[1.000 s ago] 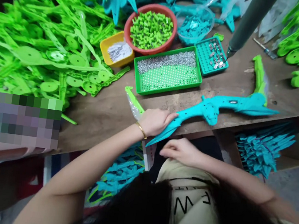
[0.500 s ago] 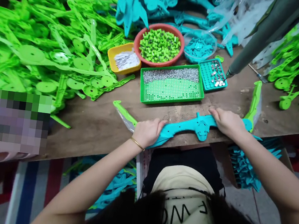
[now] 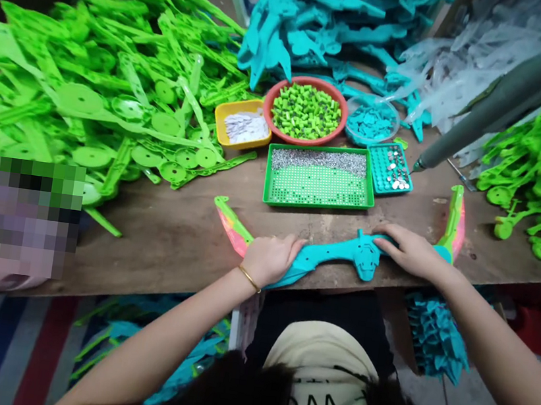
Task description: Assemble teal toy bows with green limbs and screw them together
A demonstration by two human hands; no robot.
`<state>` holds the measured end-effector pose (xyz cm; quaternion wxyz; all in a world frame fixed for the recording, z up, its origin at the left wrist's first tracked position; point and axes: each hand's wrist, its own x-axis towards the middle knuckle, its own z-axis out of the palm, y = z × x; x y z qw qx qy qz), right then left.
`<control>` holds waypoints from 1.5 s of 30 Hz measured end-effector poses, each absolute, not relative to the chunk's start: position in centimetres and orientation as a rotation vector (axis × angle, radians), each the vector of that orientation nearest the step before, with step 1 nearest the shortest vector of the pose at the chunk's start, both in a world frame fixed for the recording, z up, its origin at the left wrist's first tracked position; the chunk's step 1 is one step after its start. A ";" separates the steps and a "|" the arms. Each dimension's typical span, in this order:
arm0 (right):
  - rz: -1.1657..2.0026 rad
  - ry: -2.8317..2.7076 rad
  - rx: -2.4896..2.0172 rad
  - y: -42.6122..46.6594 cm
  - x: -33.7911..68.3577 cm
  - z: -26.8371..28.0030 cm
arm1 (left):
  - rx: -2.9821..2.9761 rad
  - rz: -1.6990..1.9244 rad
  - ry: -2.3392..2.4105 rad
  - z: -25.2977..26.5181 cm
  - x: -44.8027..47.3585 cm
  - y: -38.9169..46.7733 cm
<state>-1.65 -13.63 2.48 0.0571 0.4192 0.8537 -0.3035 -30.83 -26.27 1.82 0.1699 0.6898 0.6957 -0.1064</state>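
A blue toy bow (image 3: 331, 253) with green arms lies across the front of the wooden table, close to my body. Its clear arm tips glow pink and orange, at the left arm (image 3: 233, 227) and the right arm (image 3: 455, 220). My left hand (image 3: 270, 260) is closed round the bow's left part, thumb along the top. On its right part rests my right hand (image 3: 408, 250), fingers curled over the blue body, a little flatter than the left. Between the hands shows a blue moulded centre piece (image 3: 367, 256). The palms hide the places where they grip.
Behind the bow stand a green tray (image 3: 320, 204) of small metal pieces, a teal tray (image 3: 388, 170), a red bowl (image 3: 268, 117) of green pieces and a yellow dish (image 3: 220, 133). Green parts (image 3: 79, 98) pile left; a grey power screwdriver (image 3: 481, 117) hangs at right.
The bow's clear arm tips have gone from unlit to glowing pink. My right hand's fingers lie flatter on the bow. The whole view has shifted, with the table lower in it.
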 end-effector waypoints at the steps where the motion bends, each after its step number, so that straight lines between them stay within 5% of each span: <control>1: -0.950 2.570 1.284 -13.5 -1.6 2.4 | 1.968 -0.286 1.968 1.8 -30.9 -26.3; 9: -0.994 2.623 1.158 -12.5 -2.5 3.2 | 1.987 -0.187 1.937 1.3 -31.3 -26.7; 16: -0.312 2.722 2.011 0.3 -14.4 6.0 | 1.948 -0.305 1.879 2.3 -33.4 -25.5; 26: -0.299 2.520 2.224 8.9 -18.5 3.0 | 1.923 -0.245 1.894 2.3 -33.5 -25.6; 36: -1.079 2.957 1.712 -5.8 -11.1 8.1 | 1.932 -0.250 1.918 2.1 -33.3 -25.6; 45: -1.445 2.407 1.642 -10.3 -1.8 6.8 | 1.920 -0.320 1.943 2.0 -33.2 -25.1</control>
